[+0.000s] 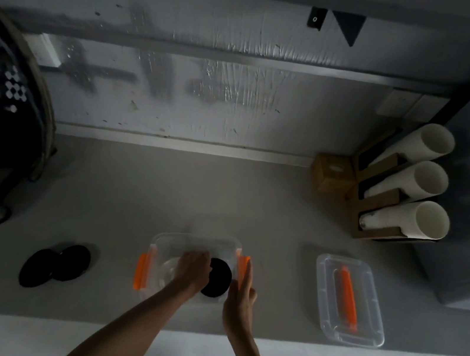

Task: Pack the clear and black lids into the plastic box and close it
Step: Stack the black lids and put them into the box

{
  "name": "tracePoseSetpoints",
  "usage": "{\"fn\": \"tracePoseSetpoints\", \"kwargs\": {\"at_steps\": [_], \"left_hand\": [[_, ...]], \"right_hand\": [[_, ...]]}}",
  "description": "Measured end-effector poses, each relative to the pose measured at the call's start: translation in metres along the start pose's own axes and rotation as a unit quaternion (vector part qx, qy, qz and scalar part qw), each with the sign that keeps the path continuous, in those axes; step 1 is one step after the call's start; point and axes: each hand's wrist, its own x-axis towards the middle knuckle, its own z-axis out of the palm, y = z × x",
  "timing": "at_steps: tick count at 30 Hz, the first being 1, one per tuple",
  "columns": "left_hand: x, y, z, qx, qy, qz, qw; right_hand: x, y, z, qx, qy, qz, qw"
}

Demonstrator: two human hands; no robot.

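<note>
Right hand (239,296): flat against the right outer wall of the box, fingers straight and pressed together beside the orange latch, thumb sticking out to the right.
Left hand (193,269): reaching down into the open box, knuckles up and fingers curled; I cannot tell whether they grip anything.
Plastic box (194,244): clear, open, near the front edge of the grey counter (132,191), an orange latch on each end.
Black lid in the box (218,279): lies at the right side, just beside the left hand.
Clear lids (168,269): faintly visible in the left part of the box.
Loose black lids (55,265): overlapping on the counter, well left of the box.
Box cover (349,302): clear with an orange handle, lying flat well to the right.
Cup dispenser (406,188): far right, three white stacks.
</note>
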Motion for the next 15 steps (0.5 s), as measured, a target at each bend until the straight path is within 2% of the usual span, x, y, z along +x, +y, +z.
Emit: {"fn": "tracePoseSetpoints", "kwargs": {"at_steps": [3,6,8,12,14,15], "left_hand": [[-0.009,0.005,-0.004,0.023,0.017,0.044,0.999],[-0.023,0.005,-0.019,0.03,0.09,0.108,0.99],[-0.032,-0.001,-0.033,0.013,0.131,0.117,0.984],[-0.054,-0.04,-0.061,-0.075,0.204,0.058,0.974],[-0.069,-0.07,-0.07,-0.116,0.258,0.042,0.958],[-0.076,-0.087,-0.073,-0.132,0.278,0.031,0.951]], "right_hand": [[0.002,0.001,-0.001,0.001,-0.022,0.001,1.0],[0.004,-0.005,-0.004,-0.011,-0.037,-0.01,0.999],[0.003,-0.006,-0.007,-0.034,-0.031,-0.036,0.998],[-0.005,-0.014,-0.015,-0.102,-0.004,-0.025,0.994],[-0.015,-0.026,-0.013,-0.156,0.064,-0.045,0.985],[-0.021,-0.035,-0.01,-0.175,0.1,-0.086,0.976]]}}
